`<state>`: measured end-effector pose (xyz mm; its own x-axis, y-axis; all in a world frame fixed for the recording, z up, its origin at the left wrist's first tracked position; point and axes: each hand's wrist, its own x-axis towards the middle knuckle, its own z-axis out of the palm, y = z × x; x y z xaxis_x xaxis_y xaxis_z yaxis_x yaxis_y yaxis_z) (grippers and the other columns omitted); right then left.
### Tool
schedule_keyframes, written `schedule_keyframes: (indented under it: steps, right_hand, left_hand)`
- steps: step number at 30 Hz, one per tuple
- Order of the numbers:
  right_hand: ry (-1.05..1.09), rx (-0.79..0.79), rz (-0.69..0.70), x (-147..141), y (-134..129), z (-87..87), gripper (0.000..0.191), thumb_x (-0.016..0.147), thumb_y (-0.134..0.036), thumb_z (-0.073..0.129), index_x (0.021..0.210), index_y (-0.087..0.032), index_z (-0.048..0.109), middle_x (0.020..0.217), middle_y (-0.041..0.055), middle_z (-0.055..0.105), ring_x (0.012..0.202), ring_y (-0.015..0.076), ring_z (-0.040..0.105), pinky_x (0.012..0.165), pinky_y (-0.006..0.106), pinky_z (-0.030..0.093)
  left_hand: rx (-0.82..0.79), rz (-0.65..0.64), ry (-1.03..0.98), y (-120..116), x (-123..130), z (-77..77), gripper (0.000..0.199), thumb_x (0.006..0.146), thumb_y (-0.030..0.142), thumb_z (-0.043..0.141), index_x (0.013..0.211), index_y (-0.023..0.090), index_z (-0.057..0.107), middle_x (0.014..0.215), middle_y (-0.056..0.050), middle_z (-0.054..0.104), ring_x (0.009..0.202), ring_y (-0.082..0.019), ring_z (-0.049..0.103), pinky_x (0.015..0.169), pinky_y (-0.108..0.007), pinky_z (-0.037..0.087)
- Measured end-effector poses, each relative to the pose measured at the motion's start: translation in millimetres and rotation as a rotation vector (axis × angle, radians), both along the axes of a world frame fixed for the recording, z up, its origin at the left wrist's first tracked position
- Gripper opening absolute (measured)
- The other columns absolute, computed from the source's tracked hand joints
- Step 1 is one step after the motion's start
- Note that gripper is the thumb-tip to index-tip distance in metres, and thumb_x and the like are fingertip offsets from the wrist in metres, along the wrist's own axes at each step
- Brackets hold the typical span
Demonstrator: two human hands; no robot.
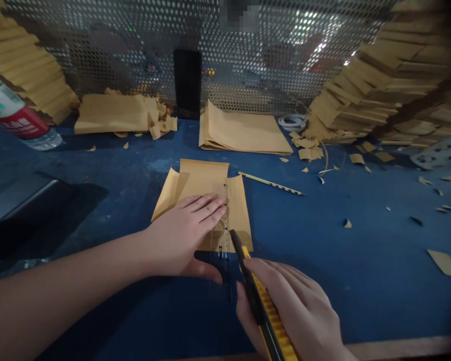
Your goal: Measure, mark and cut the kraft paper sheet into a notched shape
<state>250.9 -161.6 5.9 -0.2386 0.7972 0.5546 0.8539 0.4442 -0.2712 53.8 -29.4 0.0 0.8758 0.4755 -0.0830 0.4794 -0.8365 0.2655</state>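
My left hand (190, 230) lies flat with fingers stretched over a clear plastic ruler (225, 240) and a creased brown paper piece (203, 175). The paper's side flaps stand up a little along their folds. The ruler runs lengthwise near the paper's right fold and juts past its near edge. In my right hand (293, 301) is a yellow and black utility knife (257, 296). Its tip is at the paper's lower right, just right of the ruler; whether it touches the paper I cannot tell.
Behind the paper stand a dark phone (188, 82) and a stack of brown sheets (244, 130). A pencil (272, 184) lies to the right. Folded paper piles (353, 95) rise at both sides. A water bottle (22, 118) leans at left; paper scraps (348, 223) dot the blue table (304, 220).
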Motion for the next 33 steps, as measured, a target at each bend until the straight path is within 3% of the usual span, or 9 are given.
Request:
schedule_keyframes:
  steps: [12,33]
  right_hand:
    - [-0.006,-0.003,-0.015,-0.3,-2.3,-0.8,0.025,0.081,-0.013,0.062,0.106,-0.012,0.062,0.087,0.0046,0.073,0.074,0.0154,0.072,0.070,0.030,0.057]
    - [-0.002,-0.011,-0.039,-1.0,-5.2,2.1,0.022,0.083,-0.016,0.061,0.105,-0.014,0.061,0.085,0.0045,0.073,0.071,0.0163,0.071,0.067,0.030,0.058]
  left_hand:
    - [0.010,-0.005,-0.002,-0.3,-1.6,-0.9,0.121,0.073,0.095,0.035,0.157,0.011,0.017,0.165,-0.007,0.007,0.154,-0.028,0.010,0.126,-0.041,0.007]
    - [0.015,-0.012,-0.007,-1.1,-0.6,-0.4,0.122,0.072,0.095,0.037,0.156,0.009,0.019,0.165,-0.009,0.011,0.154,-0.028,0.012,0.126,-0.041,0.007]
